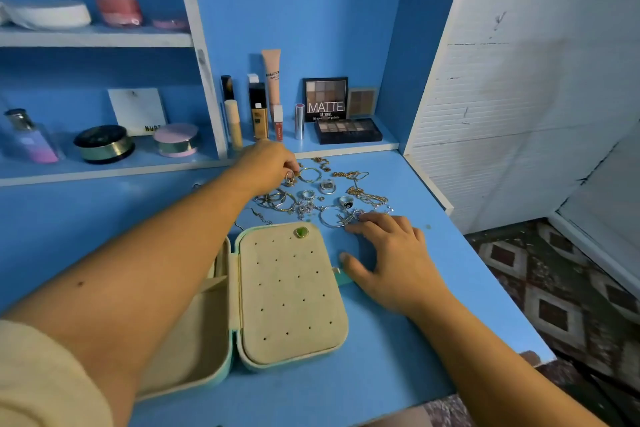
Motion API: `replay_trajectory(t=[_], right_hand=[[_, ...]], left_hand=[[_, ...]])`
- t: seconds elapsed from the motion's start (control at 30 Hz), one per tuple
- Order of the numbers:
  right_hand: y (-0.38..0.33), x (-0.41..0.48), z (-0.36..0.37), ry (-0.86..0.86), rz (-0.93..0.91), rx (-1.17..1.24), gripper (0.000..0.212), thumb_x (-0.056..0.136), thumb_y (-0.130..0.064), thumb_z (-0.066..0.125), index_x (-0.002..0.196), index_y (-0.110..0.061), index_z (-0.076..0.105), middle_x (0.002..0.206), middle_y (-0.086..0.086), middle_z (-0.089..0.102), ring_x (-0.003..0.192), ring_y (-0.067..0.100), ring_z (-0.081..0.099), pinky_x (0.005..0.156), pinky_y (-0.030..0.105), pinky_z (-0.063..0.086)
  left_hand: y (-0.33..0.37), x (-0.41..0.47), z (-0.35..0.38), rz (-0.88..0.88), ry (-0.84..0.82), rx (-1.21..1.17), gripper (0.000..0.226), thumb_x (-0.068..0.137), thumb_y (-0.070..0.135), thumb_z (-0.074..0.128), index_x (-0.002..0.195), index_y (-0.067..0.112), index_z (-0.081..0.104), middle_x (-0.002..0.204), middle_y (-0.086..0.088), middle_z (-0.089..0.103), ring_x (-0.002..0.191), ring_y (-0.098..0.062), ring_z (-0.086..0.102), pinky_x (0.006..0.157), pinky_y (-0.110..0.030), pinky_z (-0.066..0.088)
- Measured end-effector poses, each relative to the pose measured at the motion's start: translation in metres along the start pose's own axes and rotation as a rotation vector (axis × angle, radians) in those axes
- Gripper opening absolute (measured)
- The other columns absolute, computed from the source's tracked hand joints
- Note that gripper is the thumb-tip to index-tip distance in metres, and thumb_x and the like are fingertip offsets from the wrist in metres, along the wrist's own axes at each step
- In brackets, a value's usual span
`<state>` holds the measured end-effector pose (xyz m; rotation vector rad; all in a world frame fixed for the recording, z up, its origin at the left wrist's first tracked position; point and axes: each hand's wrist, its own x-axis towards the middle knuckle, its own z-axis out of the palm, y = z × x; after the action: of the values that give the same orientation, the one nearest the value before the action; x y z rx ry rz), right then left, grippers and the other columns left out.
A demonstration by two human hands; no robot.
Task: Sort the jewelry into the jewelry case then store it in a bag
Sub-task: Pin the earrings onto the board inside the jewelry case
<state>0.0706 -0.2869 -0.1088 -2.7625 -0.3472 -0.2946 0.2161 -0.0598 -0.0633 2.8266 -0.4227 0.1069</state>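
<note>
1 cream sleeve (41,374) crosses the near half of 1 mint jewelry case (294,302), open in 2 halves on the blue desk (415,340), with 1 green earring (301,231) pinned to its holed pad. Just beside it the right hand (388,253) rests flat, fingers spread, tips touching the jewelry pile (322,198), too tangled to count. Beyond, the left hand (268,163) pinches 1 ring (289,177).
</note>
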Motion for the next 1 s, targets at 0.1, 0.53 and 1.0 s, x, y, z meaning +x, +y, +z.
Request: replay_trajectory(t=[0.1,0.53,1.0], right_hand=[[0.000,0.000,0.001,0.005,-0.001,0.001,0.060,0.076,-0.068,0.035,0.126,-0.040,0.054,0.137,-0.017,0.046,0.124,0.011,0.037,0.098,0.030,0.025],[0.001,-0.001,0.001,0.016,-0.015,0.006,0.060,0.077,-0.068,0.035,0.126,-0.039,0.055,0.136,-0.016,0.046,0.125,0.013,0.037,0.099,0.032,0.026],[-0.007,-0.011,-0.005,0.154,-0.206,0.250,0.037,0.084,-0.056,0.045,0.101,-0.032,0.068,0.118,-0.013,0.057,0.115,0.009,0.043,0.091,0.029,0.025]], left_hand=[[-0.002,0.000,-0.001,0.035,0.035,0.033,0.017,0.092,0.024,0.065,0.106,0.025,0.074,0.108,0.001,0.067,0.100,-0.019,0.056,0.082,-0.031,0.044],[0.001,-0.063,-0.026,-0.047,0.229,-0.285,0.006,0.089,0.015,0.064,0.083,0.014,0.065,0.087,0.002,0.069,0.083,-0.016,0.065,0.075,-0.031,0.053],[0.031,-0.168,-0.013,0.049,0.103,-0.241,0.006,0.089,0.023,0.065,0.083,0.026,0.064,0.084,0.014,0.062,0.078,0.000,0.058,0.076,-0.026,0.052]])
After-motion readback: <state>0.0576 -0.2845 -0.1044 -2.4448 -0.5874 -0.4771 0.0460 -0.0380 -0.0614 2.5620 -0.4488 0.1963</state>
